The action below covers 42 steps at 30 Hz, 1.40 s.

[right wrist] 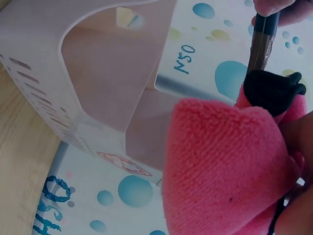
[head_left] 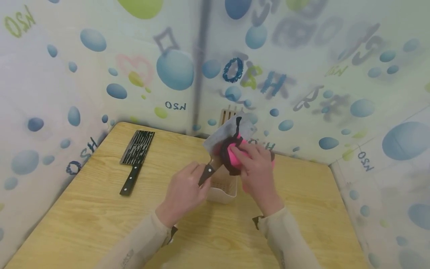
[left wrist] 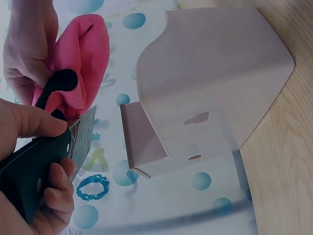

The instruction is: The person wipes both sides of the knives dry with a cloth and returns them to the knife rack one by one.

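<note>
In the head view my left hand (head_left: 183, 192) grips the black riveted handle of a cleaver (head_left: 220, 136), whose broad grey blade points up and away. My right hand (head_left: 259, 175) holds a bunched pink cloth (head_left: 234, 156) with black trim against the blade near the handle. Fuzzy pink folds of the cloth (right wrist: 220, 166) fill much of the right wrist view and hide part of the blade. From the left wrist, fingers and thumb wrap round the handle (left wrist: 36, 171), with the cloth (left wrist: 80, 58) just beyond.
Below and behind the hands a pale plastic holder (head_left: 221, 197) with slotted sides stands on the wooden table (head_left: 84, 224). A second cleaver (head_left: 131, 179) with a dark streaked blade lies at the left. Bubble-patterned walls (head_left: 174, 71) close off the table's back and sides.
</note>
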Each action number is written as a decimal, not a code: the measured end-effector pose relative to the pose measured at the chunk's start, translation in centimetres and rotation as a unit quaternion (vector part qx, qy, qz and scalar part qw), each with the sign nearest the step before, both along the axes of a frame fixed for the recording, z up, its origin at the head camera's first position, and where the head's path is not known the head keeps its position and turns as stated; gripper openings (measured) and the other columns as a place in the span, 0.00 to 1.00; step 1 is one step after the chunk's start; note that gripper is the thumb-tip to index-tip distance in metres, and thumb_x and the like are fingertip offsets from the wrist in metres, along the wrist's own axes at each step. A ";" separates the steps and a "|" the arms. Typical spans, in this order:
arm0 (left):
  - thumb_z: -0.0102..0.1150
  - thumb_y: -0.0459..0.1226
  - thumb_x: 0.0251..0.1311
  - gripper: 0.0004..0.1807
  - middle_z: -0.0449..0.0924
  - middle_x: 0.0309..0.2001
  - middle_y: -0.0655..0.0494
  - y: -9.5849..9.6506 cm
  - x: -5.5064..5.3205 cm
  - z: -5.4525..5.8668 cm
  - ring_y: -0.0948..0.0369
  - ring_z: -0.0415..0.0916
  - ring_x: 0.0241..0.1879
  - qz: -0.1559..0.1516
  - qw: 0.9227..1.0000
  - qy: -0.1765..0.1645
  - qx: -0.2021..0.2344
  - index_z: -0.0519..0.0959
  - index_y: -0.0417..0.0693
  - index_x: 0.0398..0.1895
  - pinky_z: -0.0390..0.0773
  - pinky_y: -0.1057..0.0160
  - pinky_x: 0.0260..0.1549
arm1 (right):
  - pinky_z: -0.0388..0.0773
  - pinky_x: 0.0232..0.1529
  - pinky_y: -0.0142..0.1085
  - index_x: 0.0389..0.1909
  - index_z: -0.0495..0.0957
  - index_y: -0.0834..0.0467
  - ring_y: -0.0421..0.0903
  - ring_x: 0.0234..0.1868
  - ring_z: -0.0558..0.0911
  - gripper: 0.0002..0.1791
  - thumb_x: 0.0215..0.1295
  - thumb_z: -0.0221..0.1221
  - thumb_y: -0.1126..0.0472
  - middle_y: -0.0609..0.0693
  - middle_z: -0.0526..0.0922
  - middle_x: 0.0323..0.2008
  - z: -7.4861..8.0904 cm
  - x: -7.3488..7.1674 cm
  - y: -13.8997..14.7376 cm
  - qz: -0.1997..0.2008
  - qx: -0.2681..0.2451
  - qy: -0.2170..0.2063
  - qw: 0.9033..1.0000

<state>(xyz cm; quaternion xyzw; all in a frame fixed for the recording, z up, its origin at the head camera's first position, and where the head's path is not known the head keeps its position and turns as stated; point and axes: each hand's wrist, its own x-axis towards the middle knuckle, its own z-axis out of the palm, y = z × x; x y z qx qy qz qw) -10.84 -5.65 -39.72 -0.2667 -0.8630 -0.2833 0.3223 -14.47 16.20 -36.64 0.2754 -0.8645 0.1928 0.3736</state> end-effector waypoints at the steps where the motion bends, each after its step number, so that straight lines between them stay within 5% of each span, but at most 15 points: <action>1: 0.72 0.31 0.50 0.10 0.74 0.27 0.52 0.0 0.0 0.0 0.60 0.69 0.22 0.000 1.000 0.001 0.001 0.81 0.35 0.33 0.71 0.65 0.17 | 0.74 0.49 0.53 0.52 0.88 0.57 0.61 0.47 0.77 0.27 0.52 0.58 0.78 0.58 0.87 0.48 0.1 -0.1 0.0 0.002 -0.005 0.003 1.000; 14: 0.72 0.33 0.52 0.12 0.74 0.27 0.52 0.1 0.0 0.0 0.60 0.70 0.22 -0.005 1.000 0.008 -0.006 0.81 0.35 0.35 0.71 0.66 0.17 | 0.78 0.49 0.55 0.52 0.88 0.60 0.63 0.44 0.80 0.24 0.55 0.58 0.79 0.61 0.89 0.46 1.3 -1.1 0.6 -0.030 -0.039 0.002 0.999; 25: 0.73 0.33 0.51 0.11 0.73 0.27 0.53 0.1 -0.1 0.1 0.60 0.69 0.22 -0.001 1.000 -0.002 -0.019 0.81 0.36 0.33 0.71 0.65 0.17 | 0.78 0.46 0.53 0.49 0.89 0.60 0.61 0.43 0.81 0.24 0.51 0.60 0.79 0.58 0.90 0.44 0.9 -0.4 -0.4 0.017 -0.038 -0.007 0.999; 35: 0.72 0.33 0.52 0.11 0.74 0.27 0.53 0.3 -0.1 0.1 0.61 0.68 0.21 -0.004 1.000 0.005 -0.014 0.81 0.36 0.34 0.69 0.67 0.17 | 0.78 0.48 0.53 0.52 0.88 0.60 0.62 0.45 0.80 0.23 0.57 0.61 0.78 0.59 0.89 0.47 1.6 -0.7 -0.4 -0.016 -0.047 -0.028 0.998; 42: 0.73 0.32 0.51 0.11 0.72 0.26 0.54 0.3 -0.1 0.2 0.62 0.66 0.21 -0.004 1.000 -0.011 -0.016 0.81 0.36 0.33 0.67 0.69 0.17 | 0.79 0.48 0.53 0.50 0.88 0.60 0.61 0.45 0.81 0.23 0.55 0.62 0.79 0.58 0.89 0.45 1.3 -0.1 -1.0 0.012 -0.043 -0.027 0.999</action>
